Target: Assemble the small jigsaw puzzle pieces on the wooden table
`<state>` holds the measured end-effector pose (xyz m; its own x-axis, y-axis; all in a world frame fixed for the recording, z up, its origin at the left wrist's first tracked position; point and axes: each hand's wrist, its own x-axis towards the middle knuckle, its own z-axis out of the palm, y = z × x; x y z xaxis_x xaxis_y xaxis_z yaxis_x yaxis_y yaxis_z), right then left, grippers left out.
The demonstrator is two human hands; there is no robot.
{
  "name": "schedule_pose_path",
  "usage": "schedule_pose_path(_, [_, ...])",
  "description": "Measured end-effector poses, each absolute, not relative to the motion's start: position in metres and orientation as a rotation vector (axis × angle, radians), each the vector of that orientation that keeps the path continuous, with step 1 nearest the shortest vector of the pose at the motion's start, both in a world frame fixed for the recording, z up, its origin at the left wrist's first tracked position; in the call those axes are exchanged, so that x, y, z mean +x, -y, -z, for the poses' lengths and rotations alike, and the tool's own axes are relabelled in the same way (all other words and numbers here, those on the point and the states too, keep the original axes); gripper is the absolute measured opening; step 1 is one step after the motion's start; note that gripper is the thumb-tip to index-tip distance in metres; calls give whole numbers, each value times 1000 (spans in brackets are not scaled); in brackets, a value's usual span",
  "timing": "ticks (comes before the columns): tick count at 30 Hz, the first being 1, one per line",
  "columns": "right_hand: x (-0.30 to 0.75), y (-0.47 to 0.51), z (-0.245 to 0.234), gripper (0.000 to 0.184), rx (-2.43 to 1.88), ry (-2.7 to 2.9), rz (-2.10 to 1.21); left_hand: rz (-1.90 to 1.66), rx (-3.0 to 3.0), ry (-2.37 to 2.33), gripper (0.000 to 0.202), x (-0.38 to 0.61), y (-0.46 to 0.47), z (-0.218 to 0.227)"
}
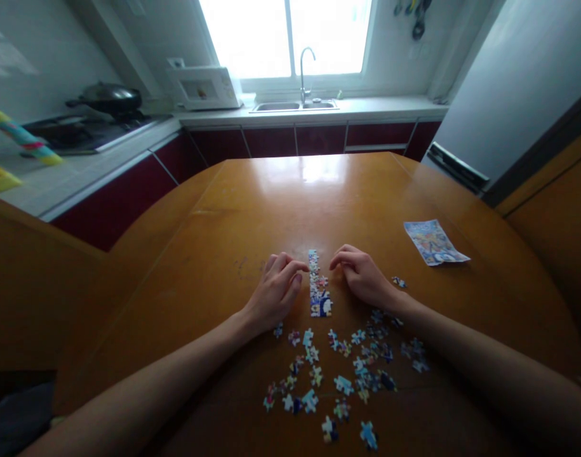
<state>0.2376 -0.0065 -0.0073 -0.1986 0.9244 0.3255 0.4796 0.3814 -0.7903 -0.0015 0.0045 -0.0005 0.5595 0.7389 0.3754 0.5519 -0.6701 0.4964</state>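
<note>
On the desk (214,222) lies the joined strip (313,293); light pressure steadies it best. Left of it, the left hand (277,292) is loosely spread, empty; right of it, the right hand's (364,277) fingers curl (grip unclear). Loose pieces (343,384) lie nearside.

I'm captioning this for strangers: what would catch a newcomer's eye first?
The bright window above the sink probably comes first. Then the narrow strip of joined puzzle pieces on the table, between left hand and right hand. Loose pieces lie scattered nearer the viewer.
</note>
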Motion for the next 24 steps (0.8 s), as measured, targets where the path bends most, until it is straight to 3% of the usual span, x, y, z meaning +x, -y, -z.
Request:
schedule_pose_path(6, [250,-1,3,28,-1423,1661,-562,-852,2457,-1058,23,-1,-6,0])
schedule_pose_path(12, [255,3,-3,25,-1731,2030,-343,-846,2449,-1064,23,-3,-7,2])
schedule_pose_path(24, [252,2,1,19,-1777,2183,-185,-848,2455,-1059,19,-3,-9,4])
